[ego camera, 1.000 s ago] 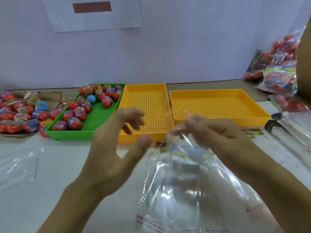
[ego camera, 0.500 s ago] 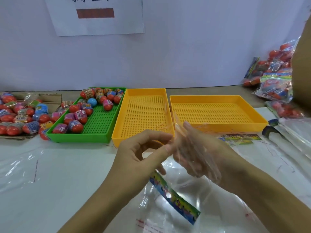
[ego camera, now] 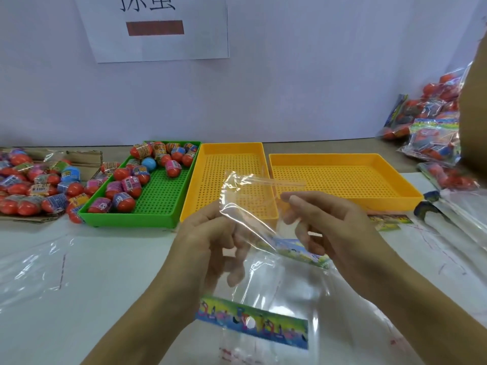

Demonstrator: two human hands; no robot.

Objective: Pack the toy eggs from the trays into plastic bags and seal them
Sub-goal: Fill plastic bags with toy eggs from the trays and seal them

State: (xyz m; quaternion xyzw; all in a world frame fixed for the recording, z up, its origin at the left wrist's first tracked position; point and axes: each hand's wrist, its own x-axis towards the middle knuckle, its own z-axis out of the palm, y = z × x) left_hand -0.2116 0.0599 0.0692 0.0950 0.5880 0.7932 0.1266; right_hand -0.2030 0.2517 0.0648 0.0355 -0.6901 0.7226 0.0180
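Your left hand (ego camera: 210, 248) sits at about 7 o'clock from the middle of the view, fingers curled, pinching the near-left edge of the clear plastic bag (ego camera: 250, 206). Your right hand (ego camera: 329, 233) sits at about 5 o'clock, fingers bent toward the bag's mouth; whether it actually pinches the film or only touches it is hard to tell through the glare. The bag hangs between both hands, its mouth tipped up and away toward 12 o'clock, its printed header strip (ego camera: 297, 251) running from left hand to right.

The toy eggs (ego camera: 131, 185) you need lie in the green tray (ego camera: 163, 204) at roughly 10 o'clock, well apart from the bag. That tray's long axis runs from near-left to far-right, and the eggs crowd its far and left parts. Your left hand is clearly the nearer one. So the reach probably belongs to the left, while the right keeps the mouth open. The two yellow trays (ego camera: 345, 177) at 12 and 1 o'clock hold no eggs.
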